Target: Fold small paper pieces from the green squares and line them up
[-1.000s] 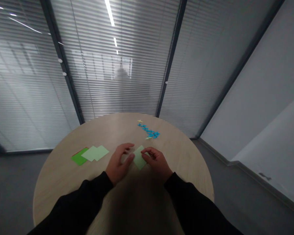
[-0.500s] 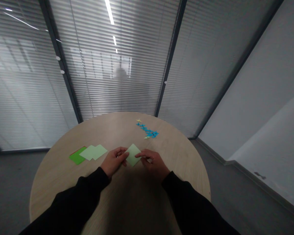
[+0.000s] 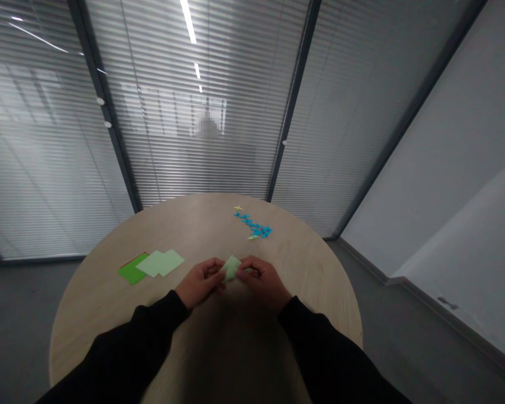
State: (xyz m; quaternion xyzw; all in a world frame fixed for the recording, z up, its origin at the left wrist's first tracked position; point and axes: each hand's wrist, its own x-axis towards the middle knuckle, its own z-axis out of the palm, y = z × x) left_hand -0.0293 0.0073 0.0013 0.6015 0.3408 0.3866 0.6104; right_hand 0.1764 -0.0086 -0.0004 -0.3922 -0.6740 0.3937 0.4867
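Note:
A small sheet of pale green paper point(image 3: 232, 267) is held between my two hands above the near middle of the round table. My left hand point(image 3: 202, 281) pinches its left edge, thumb on top. My right hand point(image 3: 263, 280) grips its right edge with thumb and fingers closed. Parts of the sheet are hidden under the fingers, so any crease cannot be made out. To the left of my left hand lie more pale green sheets point(image 3: 170, 262), overlapping a brighter green stack point(image 3: 131, 272) with a thin reddish edge.
Several small folded blue paper pieces point(image 3: 256, 229) form a slanting row beyond my right hand. A yellow folded piece point(image 3: 238, 208) lies at the row's far end, a pale green one point(image 3: 253, 237) at its near end. The wooden table point(image 3: 320, 280) stands before glass walls with blinds.
My right hand has shifted a little left, its index finger now bent in to the paper's edge. The paper shows less of its surface between my hands than before.

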